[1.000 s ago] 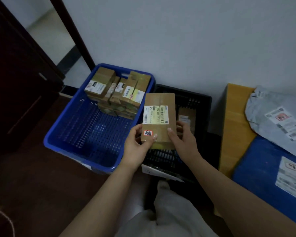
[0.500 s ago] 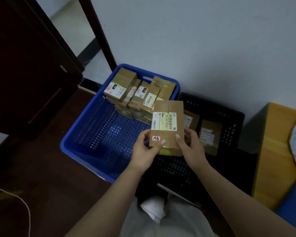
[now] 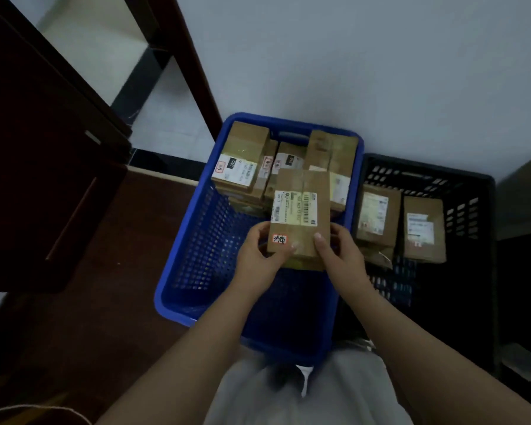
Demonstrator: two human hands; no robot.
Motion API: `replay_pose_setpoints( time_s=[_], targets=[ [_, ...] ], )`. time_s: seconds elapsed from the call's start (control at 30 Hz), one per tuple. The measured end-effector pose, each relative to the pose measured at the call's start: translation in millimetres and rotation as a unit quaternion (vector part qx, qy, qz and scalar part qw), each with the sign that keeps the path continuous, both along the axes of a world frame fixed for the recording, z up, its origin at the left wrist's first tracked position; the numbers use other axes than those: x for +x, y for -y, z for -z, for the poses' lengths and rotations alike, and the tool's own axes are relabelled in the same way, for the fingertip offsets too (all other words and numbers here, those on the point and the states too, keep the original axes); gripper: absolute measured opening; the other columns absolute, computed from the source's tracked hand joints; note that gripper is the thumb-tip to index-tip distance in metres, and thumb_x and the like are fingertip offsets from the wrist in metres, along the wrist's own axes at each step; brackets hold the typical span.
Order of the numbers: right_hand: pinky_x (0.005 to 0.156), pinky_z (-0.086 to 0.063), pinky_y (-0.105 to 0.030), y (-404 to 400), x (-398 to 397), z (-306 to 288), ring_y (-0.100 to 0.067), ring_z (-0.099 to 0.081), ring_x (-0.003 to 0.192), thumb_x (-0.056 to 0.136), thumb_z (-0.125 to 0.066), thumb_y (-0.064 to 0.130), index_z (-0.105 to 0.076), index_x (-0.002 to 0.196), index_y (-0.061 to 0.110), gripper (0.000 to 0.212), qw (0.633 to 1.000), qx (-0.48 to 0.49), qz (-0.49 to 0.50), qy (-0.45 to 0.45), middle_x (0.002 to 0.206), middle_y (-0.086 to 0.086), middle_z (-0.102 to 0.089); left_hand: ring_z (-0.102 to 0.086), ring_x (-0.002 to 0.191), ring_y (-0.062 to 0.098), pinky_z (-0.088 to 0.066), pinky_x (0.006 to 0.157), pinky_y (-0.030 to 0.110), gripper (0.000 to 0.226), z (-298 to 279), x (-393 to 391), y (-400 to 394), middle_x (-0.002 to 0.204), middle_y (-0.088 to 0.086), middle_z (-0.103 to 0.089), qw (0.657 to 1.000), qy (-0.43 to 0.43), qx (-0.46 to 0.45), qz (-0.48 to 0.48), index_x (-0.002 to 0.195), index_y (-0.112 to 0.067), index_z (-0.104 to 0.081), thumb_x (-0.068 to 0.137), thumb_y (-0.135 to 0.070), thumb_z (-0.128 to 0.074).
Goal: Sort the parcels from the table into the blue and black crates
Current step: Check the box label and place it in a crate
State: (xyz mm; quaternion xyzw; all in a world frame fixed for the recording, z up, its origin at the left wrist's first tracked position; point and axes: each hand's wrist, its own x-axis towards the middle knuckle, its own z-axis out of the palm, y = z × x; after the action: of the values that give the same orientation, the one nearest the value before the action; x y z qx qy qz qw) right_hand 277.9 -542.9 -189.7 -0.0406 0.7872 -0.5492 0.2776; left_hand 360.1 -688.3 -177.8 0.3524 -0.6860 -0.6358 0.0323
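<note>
While both hands hold a flat brown cardboard parcel [image 3: 301, 214] with a white barcode label and a small red-edged sticker, the step in hand looks to be the placing of it: it hangs in the air over the blue perforated plastic crate [image 3: 196, 240], its far end in front of the stack of taped brown cardboard boxes [image 3: 249, 162] at the crate's far end. The left hand [image 3: 259, 256] grips the near left corner, thumb lying on the top face just by the sticker and the other fingers curled beneath, out of sight; the right hand [image 3: 342, 251] grips the near right corner the same way, thumb pressed on top and fingers wrapped under the edge. Both forearms reach forward from the lower edge of the view and converge on the parcel, wrists roughly level, so the parcel sits nearly flat with its label up. My judgement is that the next move calls for lowering it onto the bare mesh floor of the blue crate just in front of the stack, or on top of it, then letting the fingers go. The black slotted plastic crate [image 3: 460, 191] stands just beside on the right, holding two labelled brown cardboard parcels [image 3: 377, 216], and seems not the target here.
</note>
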Motion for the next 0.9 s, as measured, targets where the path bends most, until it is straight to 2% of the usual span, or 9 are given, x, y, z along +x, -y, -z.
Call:
replay_pose_setpoints(
  time_s=[0.1,0.2,0.3,0.4,0.5,0.57,0.67,0.77,0.9],
  targets=[
    [0.091,-0.054,-0.035,24.0,18.4,5.7,-0.01,-0.06,0.11,0.093,-0.056,0.044,-0.043,0.14,0.024,0.053,1.0,0.005,0.011,-0.001,0.12,0.01,-0.061,-0.06,0.111,0.011,-0.055,0.091,0.043,0.052,8.4,10.9,28.9,0.121,-0.011,-0.061,1.0,0.011,0.0,0.02,0.12,-0.038,-0.051,0.077,-0.031,-0.08],
    [0.098,-0.052,-0.039,36.5,26.7,10.8,-0.009,-0.057,0.118,0.089,-0.055,0.054,-0.037,0.146,0.026,0.066,1.0,0.015,0.009,0.004,0.131,0.009,-0.058,-0.059,0.111,0.007,-0.055,0.091,0.036,0.049,14.7,16.5,39.6,0.119,-0.015,-0.061,0.999,0.013,0.011,0.028,0.114,-0.045,-0.049,0.078,-0.031,-0.08],
    [0.101,-0.049,-0.038,46.7,25.6,14.1,-0.005,-0.054,0.122,0.086,-0.054,0.061,-0.031,0.15,0.03,0.075,1.0,0.02,-0.011,0.005,0.136,0.012,-0.056,-0.06,0.105,-0.001,-0.054,0.088,0.026,0.055,20.7,15.6,44.1,0.116,-0.015,-0.062,1.0,0.012,0.008,0.014,0.122,-0.037,-0.049,0.077,-0.031,-0.081],
    [0.101,-0.045,-0.023,63.0,14.0,14.2,0.004,-0.049,0.122,0.091,-0.054,0.051,-0.027,0.152,0.032,0.069,0.999,0.023,-0.026,0.001,0.135,0.022,-0.05,-0.06,0.102,-0.004,-0.054,0.088,0.025,0.06,26.0,6.3,54.3,0.117,-0.014,-0.063,1.0,0.009,0.003,-0.005,0.129,-0.029,-0.05,0.078,-0.028,-0.081],
    [0.088,-0.04,-0.003,81.7,-11.2,11.9,0.023,-0.046,0.109,0.095,-0.055,0.04,-0.029,0.138,0.049,0.05,0.997,0.028,-0.066,-0.033,0.122,0.036,-0.047,-0.062,0.103,-0.001,-0.054,0.09,0.029,0.06,32.5,-13.9,71.1,0.116,-0.013,-0.064,1.0,0.004,-0.001,-0.016,0.131,-0.027,-0.05,0.078,-0.026,-0.08],
    [0.1,-0.038,-0.015,93.2,-32.2,16.9,0.011,-0.042,0.124,0.095,-0.053,0.045,-0.027,0.141,0.046,0.053,0.991,0.05,-0.097,-0.081,0.134,0.025,-0.048,-0.062,0.105,0.001,-0.054,0.091,0.028,0.06,36.0,-32.0,84.0,0.116,-0.012,-0.064,1.0,0.002,-0.003,-0.02,0.131,-0.027,-0.049,0.079,-0.024,-0.08],
    [0.119,-0.017,-0.044,105.3,-66.0,29.2,-0.024,-0.011,0.147,0.093,-0.045,0.059,-0.017,0.154,0.026,0.075,0.96,0.202,-0.15,-0.119,0.16,-0.005,-0.021,-0.062,0.104,-0.002,-0.052,0.09,0.021,0.058,42.3,-64.9,104.1,0.116,-0.013,-0.064,1.0,0.001,-0.009,-0.007,0.131,-0.026,-0.049,0.081,-0.02,-0.078],
    [0.119,-0.006,-0.048,117.1,-97.8,40.3,-0.028,0.007,0.149,0.092,-0.037,0.066,-0.011,0.156,0.023,0.082,0.931,0.288,-0.182,-0.127,0.163,-0.011,0.001,-0.062,0.11,0.006,-0.052,0.095,0.028,0.061,55.3,-98.4,120.4,0.122,-0.004,-0.063,1.0,0.006,-0.023,0.015,0.135,-0.017,-0.049,0.081,-0.02,-0.078],
    [0.118,-0.004,-0.05,125.8,-131.3,63.1,-0.03,0.014,0.148,0.092,-0.029,0.07,-0.004,0.156,0.019,0.086,0.898,0.356,-0.215,-0.148,0.161,-0.015,0.013,-0.061,0.113,0.01,-0.052,0.097,0.031,0.067,80.5,-133.6,129.2,0.125,-0.001,-0.062,0.999,0.008,-0.039,0.034,0.138,-0.014,-0.046,0.08,-0.016,-0.079]
  ],
)
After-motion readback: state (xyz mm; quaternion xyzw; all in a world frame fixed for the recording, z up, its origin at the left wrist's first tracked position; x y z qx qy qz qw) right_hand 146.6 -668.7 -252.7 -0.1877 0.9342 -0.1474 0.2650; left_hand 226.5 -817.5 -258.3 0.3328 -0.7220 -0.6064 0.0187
